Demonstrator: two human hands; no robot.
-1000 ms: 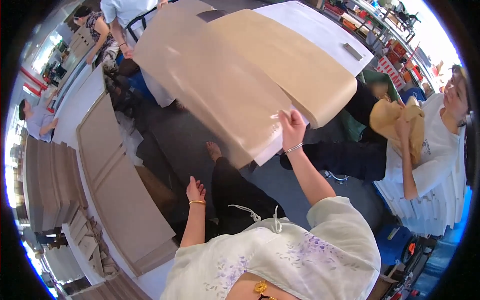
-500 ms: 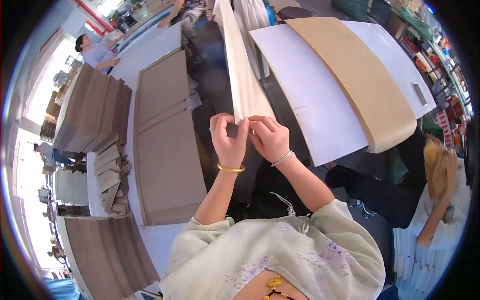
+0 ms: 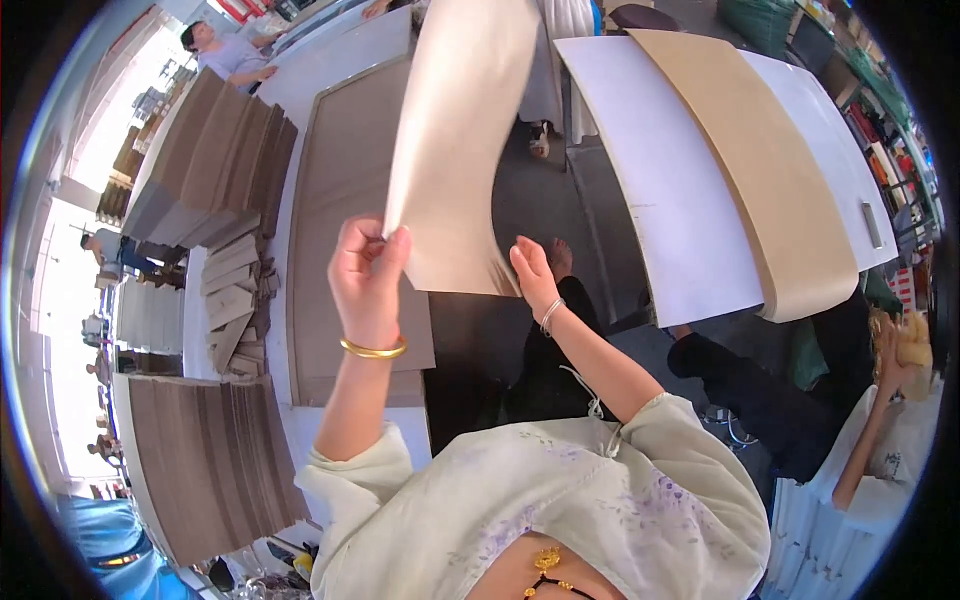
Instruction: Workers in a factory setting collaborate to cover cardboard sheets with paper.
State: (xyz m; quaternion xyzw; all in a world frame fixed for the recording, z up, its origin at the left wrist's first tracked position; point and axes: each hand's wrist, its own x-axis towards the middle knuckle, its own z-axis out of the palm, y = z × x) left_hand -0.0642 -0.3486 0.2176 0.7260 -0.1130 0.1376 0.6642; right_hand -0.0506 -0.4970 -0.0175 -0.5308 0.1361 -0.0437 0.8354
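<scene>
A long cream sheet (image 3: 455,150), paper or thin cloth (I cannot tell which), stretches away from me between my hands. My left hand (image 3: 365,280) pinches its near left corner between thumb and fingers. At the near right corner, where the sheet creases, my right hand (image 3: 537,275) grips the edge. The sheet bows in a curve, its far end running out of the top of the view. Below and left of it lies a large brown board panel (image 3: 350,170) with a raised border, partly covered by the sheet.
Stacks of brown boards (image 3: 200,470) and loose offcuts (image 3: 232,300) stand at left. On the right table, a tan sheet (image 3: 745,160) drapes over white sheets (image 3: 640,170) beside a small metal bar (image 3: 871,225). A co-worker's arm (image 3: 865,430) is at far right; another person (image 3: 235,55) is far left.
My hands were together, with the sheet gathered narrow between them. They are now apart, the left having moved left, and the sheet is spread wide.
</scene>
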